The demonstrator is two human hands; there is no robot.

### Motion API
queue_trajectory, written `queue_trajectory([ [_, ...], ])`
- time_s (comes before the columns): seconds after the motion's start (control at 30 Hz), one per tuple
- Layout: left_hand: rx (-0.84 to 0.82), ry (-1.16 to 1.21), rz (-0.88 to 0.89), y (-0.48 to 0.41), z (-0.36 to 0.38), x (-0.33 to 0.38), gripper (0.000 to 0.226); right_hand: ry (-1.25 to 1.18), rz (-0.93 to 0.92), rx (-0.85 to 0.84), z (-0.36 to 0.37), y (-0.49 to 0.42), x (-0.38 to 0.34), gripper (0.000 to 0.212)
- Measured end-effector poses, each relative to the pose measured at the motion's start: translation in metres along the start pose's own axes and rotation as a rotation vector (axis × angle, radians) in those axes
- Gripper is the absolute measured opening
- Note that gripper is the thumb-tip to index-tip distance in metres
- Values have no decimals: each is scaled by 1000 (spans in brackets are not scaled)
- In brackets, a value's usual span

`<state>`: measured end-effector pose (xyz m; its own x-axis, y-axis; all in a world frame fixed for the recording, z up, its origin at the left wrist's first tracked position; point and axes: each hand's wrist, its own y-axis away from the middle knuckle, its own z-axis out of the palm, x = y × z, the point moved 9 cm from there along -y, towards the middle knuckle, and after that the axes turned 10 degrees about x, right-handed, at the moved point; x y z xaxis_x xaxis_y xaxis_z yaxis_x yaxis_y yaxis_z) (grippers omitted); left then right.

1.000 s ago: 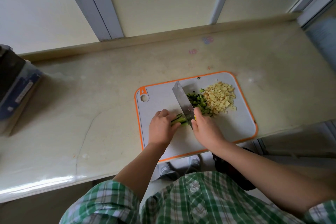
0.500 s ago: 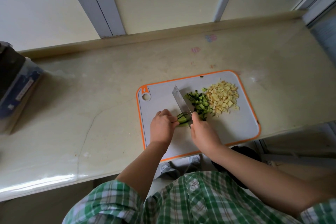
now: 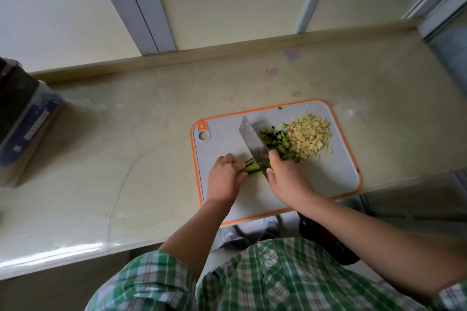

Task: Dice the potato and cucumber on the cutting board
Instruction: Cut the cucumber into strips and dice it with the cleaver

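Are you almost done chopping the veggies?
Nearly. The potato is a finished pile of pale cubes on the board. Beside it lies a smaller heap of diced cucumber. Right now the left hand pins a short bundle of cucumber strips while the right hand works the knife across them. Only that stub is left.

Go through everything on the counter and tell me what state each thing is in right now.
Potato: fully diced, heaped.
Diced cucumber: piled beside potato.
Cucumber strips: uncut, held by left hand.
Knife: blade down on strips, in right hand.
Cutting board: flat on counter.
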<state>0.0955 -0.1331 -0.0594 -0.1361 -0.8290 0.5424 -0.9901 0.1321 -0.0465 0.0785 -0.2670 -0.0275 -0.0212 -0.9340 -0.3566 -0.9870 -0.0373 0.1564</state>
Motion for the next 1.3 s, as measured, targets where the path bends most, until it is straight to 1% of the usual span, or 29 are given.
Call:
queue_trajectory([
  [0.1,9,11,-15,-1,0,0,13,10,22,-37,8,2,1,17],
  [0.33,27,34,-43,-2,1,-3,6,18,56,-8,25,6,2,31],
  [0.43,27,33,-36,-3,0,-1,5,53,56,25,28,9,1,23],
  [0.57,10,35,-35,-2,0,-1,9,12,53,30,23,7,4,25],
  [0.7,13,34,-34,-2,-2,0,9,-39,33,70,3,-3,2,15],
  [0.8,14,40,-45,-2,-1,0,9,-13,-5,58,-9,-7,-5,11],
  [0.93,5,35,-44,-3,-1,-1,10,43,-29,-11,-4,-3,-9,12],
  [1.0,-3,32,-50,-3,1,-3,10,32,-13,-30,3,0,-7,14],
  [1.13,-4,28,-76,-3,2,-5,10,36,27,-16,18,6,-2,28],
  [1.3,0,25,-72,-3,2,-5,8,74,35,19,30,10,-2,24],
])
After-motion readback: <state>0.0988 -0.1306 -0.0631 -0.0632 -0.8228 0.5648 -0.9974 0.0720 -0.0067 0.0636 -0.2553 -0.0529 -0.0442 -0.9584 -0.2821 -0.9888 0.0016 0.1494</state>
